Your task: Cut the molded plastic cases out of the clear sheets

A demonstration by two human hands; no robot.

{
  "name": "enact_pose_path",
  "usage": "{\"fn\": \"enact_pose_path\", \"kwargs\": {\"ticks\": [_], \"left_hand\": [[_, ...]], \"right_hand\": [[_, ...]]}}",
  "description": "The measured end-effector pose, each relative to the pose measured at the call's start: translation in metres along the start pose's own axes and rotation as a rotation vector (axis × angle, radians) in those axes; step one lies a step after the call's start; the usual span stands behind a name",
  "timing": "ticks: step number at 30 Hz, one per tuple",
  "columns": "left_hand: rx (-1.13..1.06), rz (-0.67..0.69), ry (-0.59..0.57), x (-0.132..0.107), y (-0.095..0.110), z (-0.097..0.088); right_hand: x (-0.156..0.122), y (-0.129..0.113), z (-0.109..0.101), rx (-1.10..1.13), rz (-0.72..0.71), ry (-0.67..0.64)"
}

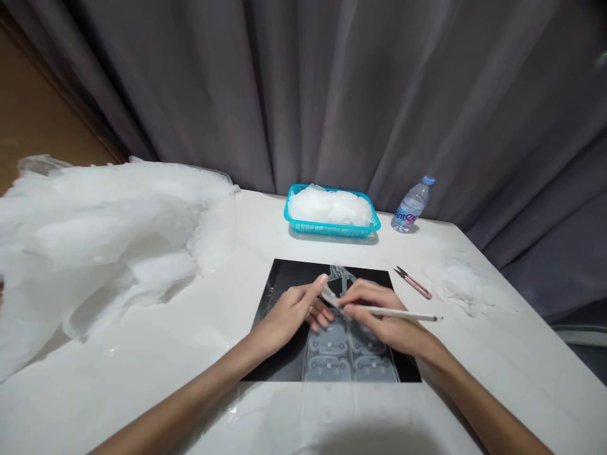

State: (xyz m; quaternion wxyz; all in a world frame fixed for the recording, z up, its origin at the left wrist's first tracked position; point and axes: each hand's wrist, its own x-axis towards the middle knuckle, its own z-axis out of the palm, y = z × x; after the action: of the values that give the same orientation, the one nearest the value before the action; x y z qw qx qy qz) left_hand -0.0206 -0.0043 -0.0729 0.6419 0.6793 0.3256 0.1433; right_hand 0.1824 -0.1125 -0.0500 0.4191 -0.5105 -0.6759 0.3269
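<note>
A grey curtain [303, 95] fills the view behind your white tabletop [218, 316]. To your left spreads a big heap of whitish translucent film [109, 221]. In front of you lies a black mat [291, 273], and on it a clear moulded sheet [329, 366], running past the mat's near edge onto the tabletop; its small marks are too fine to read. Beyond the mat, a turquoise plastic basket [332, 229] holds more white film. Thin film scraps [465, 278] lie to your right. Your left hand [291, 309] is over the mat, thumb raised beside a small clear strip [329, 296]; you cannot tell whether it grips it. Your right hand [384, 313] pinches a white pencil-like stick [403, 313] just beside that strip. The blue-capped water bottle [411, 205] shows "ante" in purple letters, the rest unclear. Nearer sit pink-handled thread snips [413, 282], blades toward the bottle.
</note>
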Motion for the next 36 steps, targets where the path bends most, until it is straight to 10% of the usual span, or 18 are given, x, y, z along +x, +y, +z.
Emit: {"fn": "enact_pose_path", "kwargs": {"ticks": [3, 9, 17, 36], "left_hand": [[-0.102, 0.055, -0.017, 0.003, -0.007, 0.004], [-0.122, 0.090, 0.037, -0.009, -0.011, 0.006], [0.065, 0.193, 0.091, -0.017, -0.009, 0.015], [-0.473, 0.033, 0.170, -0.013, -0.009, 0.016]], "right_hand": [[-0.001, -0.004, -0.003, 0.007, -0.038, -0.154], [0.013, 0.010, -0.006, -0.209, -0.001, 0.197], [0.033, 0.016, 0.026, -0.102, 0.173, -0.009], [0.002, 0.015, -0.012, 0.178, 0.273, -0.119]]}}
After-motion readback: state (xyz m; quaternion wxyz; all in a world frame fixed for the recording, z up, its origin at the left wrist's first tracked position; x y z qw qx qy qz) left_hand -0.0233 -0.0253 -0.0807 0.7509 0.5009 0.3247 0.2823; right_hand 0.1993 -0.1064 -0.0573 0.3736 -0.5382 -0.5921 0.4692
